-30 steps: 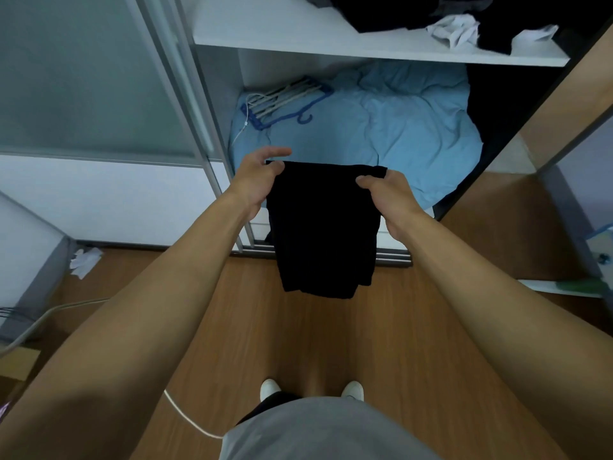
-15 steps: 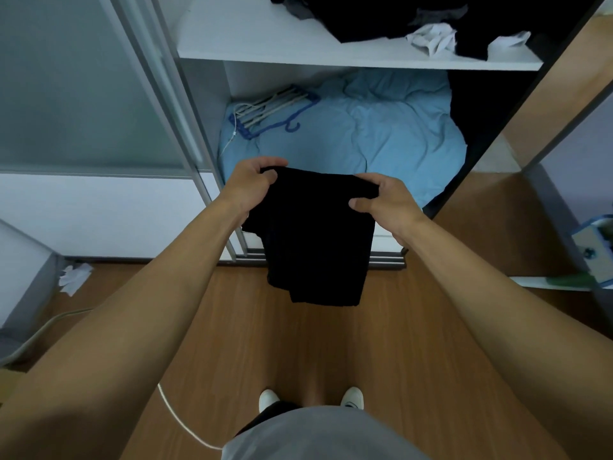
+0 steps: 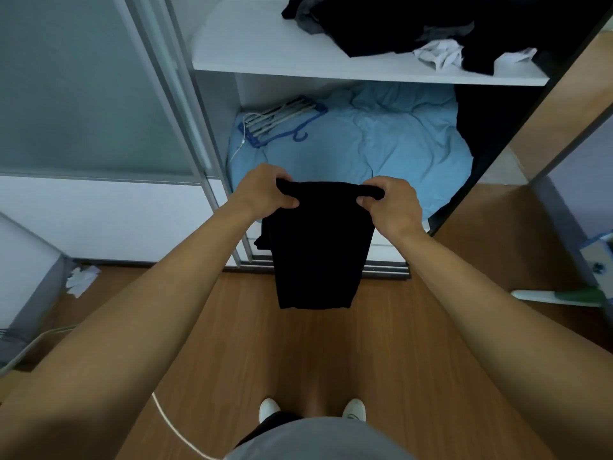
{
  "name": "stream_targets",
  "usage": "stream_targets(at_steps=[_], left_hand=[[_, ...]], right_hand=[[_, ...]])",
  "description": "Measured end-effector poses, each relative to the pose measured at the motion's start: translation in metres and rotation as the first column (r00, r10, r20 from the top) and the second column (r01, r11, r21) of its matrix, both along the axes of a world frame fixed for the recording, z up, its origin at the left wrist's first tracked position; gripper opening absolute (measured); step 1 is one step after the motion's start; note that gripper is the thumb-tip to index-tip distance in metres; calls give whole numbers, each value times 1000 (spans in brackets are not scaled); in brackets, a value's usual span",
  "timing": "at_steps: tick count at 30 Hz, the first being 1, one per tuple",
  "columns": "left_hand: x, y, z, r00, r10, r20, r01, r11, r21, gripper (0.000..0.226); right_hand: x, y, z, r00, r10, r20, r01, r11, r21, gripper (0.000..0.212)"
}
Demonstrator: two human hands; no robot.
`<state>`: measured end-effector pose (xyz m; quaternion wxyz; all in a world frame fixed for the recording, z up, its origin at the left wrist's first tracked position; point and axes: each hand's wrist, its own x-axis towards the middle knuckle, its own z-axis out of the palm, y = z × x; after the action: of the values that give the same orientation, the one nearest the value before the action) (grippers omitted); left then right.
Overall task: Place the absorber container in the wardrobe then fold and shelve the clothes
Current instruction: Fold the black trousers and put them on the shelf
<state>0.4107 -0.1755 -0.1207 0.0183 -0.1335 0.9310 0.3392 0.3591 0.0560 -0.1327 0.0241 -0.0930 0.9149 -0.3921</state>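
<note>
A black garment [image 3: 318, 247] hangs folded in front of the open wardrobe, above the wooden floor. My left hand [image 3: 265, 192] grips its top left corner. At the top right corner my right hand [image 3: 393, 202] grips it too, fingers curled over the folded edge. Behind it, the white wardrobe shelf [image 3: 265, 51] carries a loose heap of dark and white clothes [image 3: 414, 31] on its right half. No absorber container shows in this view.
A light blue duvet [image 3: 381, 141] fills the lower compartment, with hangers [image 3: 282, 119] lying on its left side. The sliding door [image 3: 83, 88] stands to the left. A white cable [image 3: 179, 429] and crumpled paper [image 3: 81, 278] lie on the floor.
Both hands have rolled the garment's top edge over and tightened their grip; the garment hangs narrower. The view has tilted up, showing more of the shelf.
</note>
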Motion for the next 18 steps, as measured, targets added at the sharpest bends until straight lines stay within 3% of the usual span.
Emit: stream_targets(at_steps=[3,5,8,10,14,16,18], left_hand=[[1,-3,5,998,14,-58,-27,972,-233,35],[1,-4,13,995,-65,-72,40,954,-298,36],[-2,6,27,966,-249,72,258,898,-358,33],[-6,14,37,954,-284,91,293,833,-470,19],[-13,21,65,958,-275,-85,214,878,-428,20],[-16,24,79,940,-296,-168,210,894,-396,17],[-20,27,89,919,-312,-241,200,896,-397,16]], right_hand=[[-2,1,-1,996,3,-87,-7,999,-43,16],[-2,1,2,991,74,-115,-89,988,-130,18],[-3,1,13,972,209,-103,-226,956,-189,15],[-4,-1,23,974,218,-67,-228,928,-294,6],[-3,11,37,985,152,-81,-169,779,-604,11],[2,18,26,985,174,21,-128,796,-592,21],[6,20,8,971,178,159,-88,887,-453,23]])
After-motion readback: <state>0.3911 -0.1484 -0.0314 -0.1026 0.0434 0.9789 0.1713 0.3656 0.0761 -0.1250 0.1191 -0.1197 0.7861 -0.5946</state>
